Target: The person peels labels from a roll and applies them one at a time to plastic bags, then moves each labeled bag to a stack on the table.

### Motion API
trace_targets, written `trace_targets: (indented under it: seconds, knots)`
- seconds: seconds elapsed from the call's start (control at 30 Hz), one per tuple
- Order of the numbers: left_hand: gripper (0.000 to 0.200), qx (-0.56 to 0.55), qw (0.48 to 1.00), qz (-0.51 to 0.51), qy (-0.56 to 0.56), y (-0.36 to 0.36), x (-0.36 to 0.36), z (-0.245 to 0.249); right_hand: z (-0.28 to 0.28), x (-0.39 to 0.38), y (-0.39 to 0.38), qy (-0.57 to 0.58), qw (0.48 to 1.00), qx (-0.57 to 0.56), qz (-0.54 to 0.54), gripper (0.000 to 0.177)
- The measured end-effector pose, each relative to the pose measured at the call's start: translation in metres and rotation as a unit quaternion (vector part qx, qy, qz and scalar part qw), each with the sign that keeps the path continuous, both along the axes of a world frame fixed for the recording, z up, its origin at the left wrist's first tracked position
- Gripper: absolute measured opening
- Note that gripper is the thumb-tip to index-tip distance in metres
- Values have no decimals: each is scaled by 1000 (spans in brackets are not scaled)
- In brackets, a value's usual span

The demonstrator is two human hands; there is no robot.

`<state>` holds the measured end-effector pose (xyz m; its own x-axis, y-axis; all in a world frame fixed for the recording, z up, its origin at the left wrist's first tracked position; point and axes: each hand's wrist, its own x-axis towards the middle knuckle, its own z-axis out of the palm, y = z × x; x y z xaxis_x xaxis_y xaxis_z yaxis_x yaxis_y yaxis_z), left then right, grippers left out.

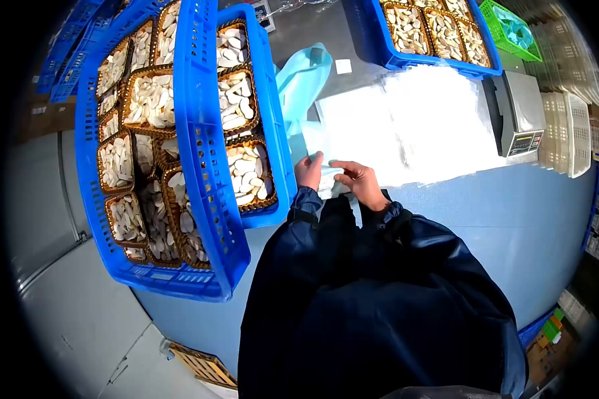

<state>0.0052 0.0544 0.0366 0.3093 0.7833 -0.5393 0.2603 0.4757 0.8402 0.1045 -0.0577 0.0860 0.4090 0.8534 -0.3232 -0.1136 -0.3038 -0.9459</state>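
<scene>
My left hand (309,171) is closed at the near edge of the steel table, its fingers on thin light-blue plastic film (306,80). This film runs from the table down towards both hands. Close beside it, my right hand (361,183) pinches a thin, see-through edge of film between thumb and fingers. The film between the hands is crumpled, and its lower end is hard to make out. Just beyond the hands lies a stack of clear, shiny plastic sheets or bags (359,120), bright with glare.
At left, blue crates (206,153) hold brown baskets of pale slices (152,100), like sliced mushrooms. Another filled blue crate (439,65) stands at the back. To the right are a scale (522,110), a green basket (516,33) and stacked cream crates (566,133).
</scene>
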Motion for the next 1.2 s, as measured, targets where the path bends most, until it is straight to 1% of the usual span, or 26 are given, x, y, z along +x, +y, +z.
trace_targets:
  seconds: [0.03, 0.1, 0.13, 0.2, 0.27, 0.3, 0.33, 0.37, 0.43, 0.47, 0.57, 0.6, 0.63, 0.7, 0.77, 0.8, 0.83, 0.87, 0.9, 0.93, 0.97, 1.03, 1.07, 1.1, 1.17, 1.2]
  knots:
    - [40, 0, 1000, 0, -1, 1, -1, -2, 3, 1, 1, -47, 999, 12, 6, 26]
    - [38, 35, 997, -44, 61, 2, -3, -7, 10, 3, 0, -60, 998, 0, 2, 26]
    - [37, 65, 994, -40, 81, -1, -3, -12, 13, 3, 0, -121, 993, 13, -2, 24]
    - [38, 71, 990, -38, 116, -2, -3, -22, 18, 3, -2, -220, 975, 27, -12, 17]
    - [40, 102, 978, -28, 182, 1, -5, -24, 15, 7, -5, -206, 978, 36, -8, 14]
    - [40, 100, 978, -28, 181, 1, -6, -25, 13, 9, -9, -192, 981, 42, -5, 12]
    - [40, 56, 992, 9, 109, 1, -4, -20, 13, 12, -12, -151, 988, 17, 25, 14]
    - [40, 13, 998, 46, 36, 1, -1, -15, 9, 14, -11, -152, 988, 15, 25, 14]
    - [38, 29, 999, 41, 17, 0, -1, -10, 3, 14, -4, 7, 998, 18, -58, 21]
    - [38, 52, 997, 31, 38, 0, 0, -11, 5, 17, -1, 74, 996, 23, -41, 27]
    - [38, 78, 995, 30, 54, 2, 6, 4, 0, 16, 3, 30, 999, 24, -6, 25]
    - [39, 90, 993, 8, 81, 2, 7, 11, -2, 16, 3, -30, 999, 9, -5, 21]
    - [39, 102, 989, -15, 107, 2, 7, 13, 1, 16, 3, -30, 1000, 8, -5, 21]
    - [40, 118, 983, -35, 133, 2, 7, 10, 8, 17, 1, -99, 995, -3, -14, 17]
    - [41, 151, 967, -38, 200, 0, 6, 2, 10, 18, -1, -95, 995, 22, -31, 15]
    - [44, 132, 967, -74, 205, 2, 2, -2, 11, 18, -2, -90, 994, 48, -49, 13]
    - [44, 132, 967, -73, 205, 3, 4, 4, 11, 18, -1, -84, 991, 75, -66, 12]
    - [47, 21, 991, -5, 133, 3, 6, 16, 7, 24, -1, 29, 988, 54, -138, 10]
    - [51, -90, 992, 63, 60, 3, 7, 25, 1, 36, 1, 27, 983, -9, -181, 10]
    - [40, 173, 970, 92, 143, -1, -7, -58, 3, 49, 5, 65, 977, -7, -203, 10]
    - [40, 173, 970, 90, 143, 0, -8, -51, 4, 62, 8, 103, 969, -3, -226, 10]
    - [39, 178, 965, 23, 192, 5, -4, -7, -10, 76, 9, 63, 983, -33, -171, 11]
    - [50, 65, 985, -45, 154, 10, -2, 17, -5, 79, 12, 83, 985, -30, -146, 10]
    - [45, 102, 993, -14, 64, 6, 1, 16, -11, 82, 13, 83, 985, -30, -145, 10]
    - [38, 106, 982, -64, 142, 7, 5, -2, -25, 86, 15, -39, 992, -41, -116, 8]
    - [36, 131, 988, -35, 79, 2, 8, -14, -30, 87, 16, -74, 990, -38, -113, 8]
